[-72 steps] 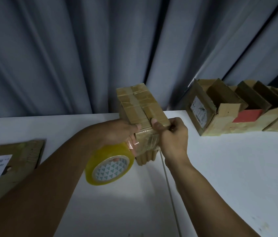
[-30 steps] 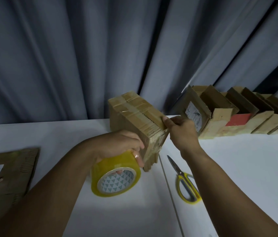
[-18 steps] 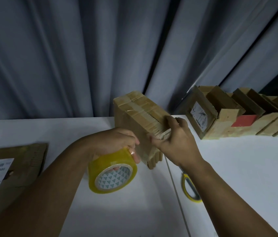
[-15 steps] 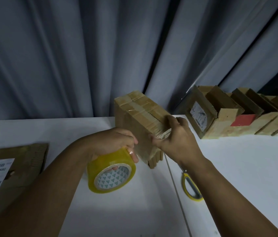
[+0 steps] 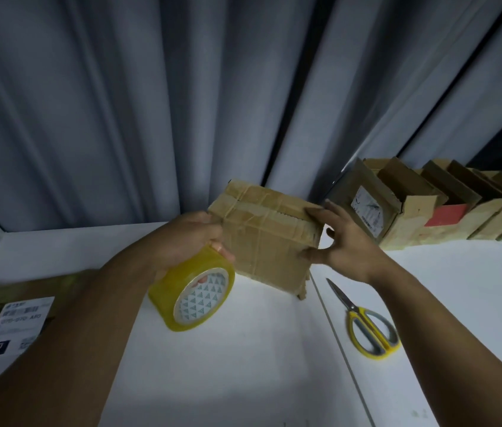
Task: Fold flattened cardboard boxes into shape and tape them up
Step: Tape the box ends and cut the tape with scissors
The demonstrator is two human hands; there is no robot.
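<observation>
Box [image 5: 266, 241] turned broadside; right grip [image 5: 347, 243] pinches its end, left grip [image 5: 188, 238] clutches tape roll [image 5: 182, 291] (scissors [image 5: 365, 323] nearby).

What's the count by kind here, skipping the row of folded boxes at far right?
Taped brown cardboard box, gripped by right hand: 1
Flattened brown cardboard sheet with white label: 1
Yellow tape roll, held in left hand: 1
Yellow-handled metal scissors: 1
Total: 4
</observation>
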